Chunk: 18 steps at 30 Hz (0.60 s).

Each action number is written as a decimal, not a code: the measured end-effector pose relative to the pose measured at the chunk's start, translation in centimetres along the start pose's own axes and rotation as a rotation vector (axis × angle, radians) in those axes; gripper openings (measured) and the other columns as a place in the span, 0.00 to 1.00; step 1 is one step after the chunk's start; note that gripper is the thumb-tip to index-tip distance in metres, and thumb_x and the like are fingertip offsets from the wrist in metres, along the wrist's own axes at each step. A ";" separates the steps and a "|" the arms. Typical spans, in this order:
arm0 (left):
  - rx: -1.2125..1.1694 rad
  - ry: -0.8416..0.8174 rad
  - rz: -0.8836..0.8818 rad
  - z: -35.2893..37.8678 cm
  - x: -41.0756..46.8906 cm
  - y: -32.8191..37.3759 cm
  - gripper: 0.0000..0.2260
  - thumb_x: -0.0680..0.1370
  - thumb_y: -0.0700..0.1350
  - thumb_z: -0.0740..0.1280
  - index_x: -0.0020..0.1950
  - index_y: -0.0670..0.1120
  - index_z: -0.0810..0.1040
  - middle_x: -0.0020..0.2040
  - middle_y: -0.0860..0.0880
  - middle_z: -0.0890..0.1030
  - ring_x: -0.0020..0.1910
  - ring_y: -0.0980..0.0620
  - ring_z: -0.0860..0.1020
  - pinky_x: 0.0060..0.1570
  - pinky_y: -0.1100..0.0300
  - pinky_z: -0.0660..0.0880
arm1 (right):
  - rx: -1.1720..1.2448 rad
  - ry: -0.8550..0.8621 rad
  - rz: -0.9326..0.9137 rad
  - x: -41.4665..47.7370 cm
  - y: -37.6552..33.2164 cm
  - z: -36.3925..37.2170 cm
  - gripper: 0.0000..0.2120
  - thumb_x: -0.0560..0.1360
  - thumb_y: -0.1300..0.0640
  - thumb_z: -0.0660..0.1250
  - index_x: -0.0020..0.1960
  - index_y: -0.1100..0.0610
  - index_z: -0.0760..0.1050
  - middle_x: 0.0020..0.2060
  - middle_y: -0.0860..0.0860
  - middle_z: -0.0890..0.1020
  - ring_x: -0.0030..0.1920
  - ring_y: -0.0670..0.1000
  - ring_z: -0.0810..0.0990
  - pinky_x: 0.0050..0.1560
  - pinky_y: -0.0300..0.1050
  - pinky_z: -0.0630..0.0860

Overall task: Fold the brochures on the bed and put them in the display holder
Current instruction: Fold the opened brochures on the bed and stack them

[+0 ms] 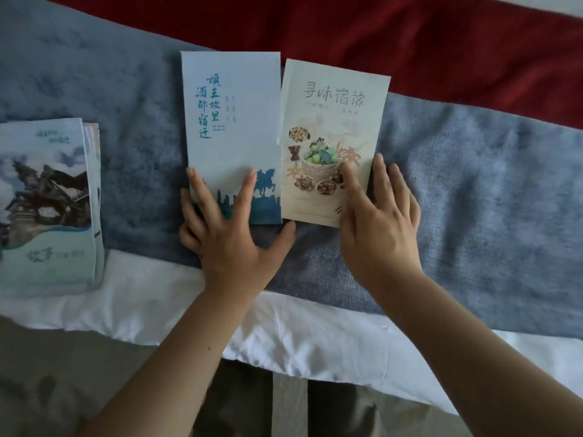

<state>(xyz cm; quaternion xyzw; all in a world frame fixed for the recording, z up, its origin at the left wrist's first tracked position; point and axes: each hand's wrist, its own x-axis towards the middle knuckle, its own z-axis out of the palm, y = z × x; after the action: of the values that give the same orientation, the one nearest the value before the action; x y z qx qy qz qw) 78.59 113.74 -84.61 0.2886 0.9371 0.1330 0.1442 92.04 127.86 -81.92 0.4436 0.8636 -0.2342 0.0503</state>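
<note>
Blue brochure (232, 121) and tan brochure (334, 121) looked folded under the flat, straight-fingered left hand (233, 244) and right hand (378, 228); no holder showed.

Pale blue brochure (232, 121) and cream food brochure (334, 121) lie flat, touching, mid-frame; stacked brochures (47, 209) at left edge.
</note>
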 end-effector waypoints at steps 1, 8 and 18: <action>-0.024 0.004 0.001 -0.2 0.0 -0.1 0.39 0.71 0.74 0.62 0.80 0.65 0.59 0.84 0.40 0.42 0.80 0.34 0.50 0.70 0.33 0.56 | -0.017 0.002 -0.008 0.0 0.1 0.0 0.29 0.84 0.51 0.56 0.83 0.43 0.54 0.83 0.57 0.52 0.82 0.61 0.46 0.80 0.60 0.46; -0.086 0.001 0.041 -2.1 1.9 -1.3 0.48 0.64 0.78 0.69 0.80 0.60 0.63 0.83 0.37 0.47 0.80 0.36 0.54 0.74 0.37 0.55 | 0.043 -0.059 -0.018 1.6 -0.3 -0.6 0.38 0.76 0.66 0.58 0.81 0.40 0.58 0.83 0.60 0.50 0.83 0.59 0.42 0.80 0.60 0.35; -0.097 0.008 0.092 -2.4 3.2 -1.2 0.45 0.62 0.76 0.70 0.77 0.60 0.71 0.81 0.37 0.56 0.76 0.34 0.60 0.70 0.39 0.61 | 0.207 -0.105 -0.111 4.1 -6.2 0.9 0.33 0.79 0.63 0.55 0.83 0.49 0.57 0.82 0.56 0.56 0.83 0.54 0.47 0.82 0.57 0.42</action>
<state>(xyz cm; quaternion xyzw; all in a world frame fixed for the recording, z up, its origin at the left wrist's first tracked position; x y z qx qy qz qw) 74.61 114.22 -83.41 0.3234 0.9159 0.1862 0.1479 84.59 127.42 -81.65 0.3851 0.8543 -0.3473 0.0363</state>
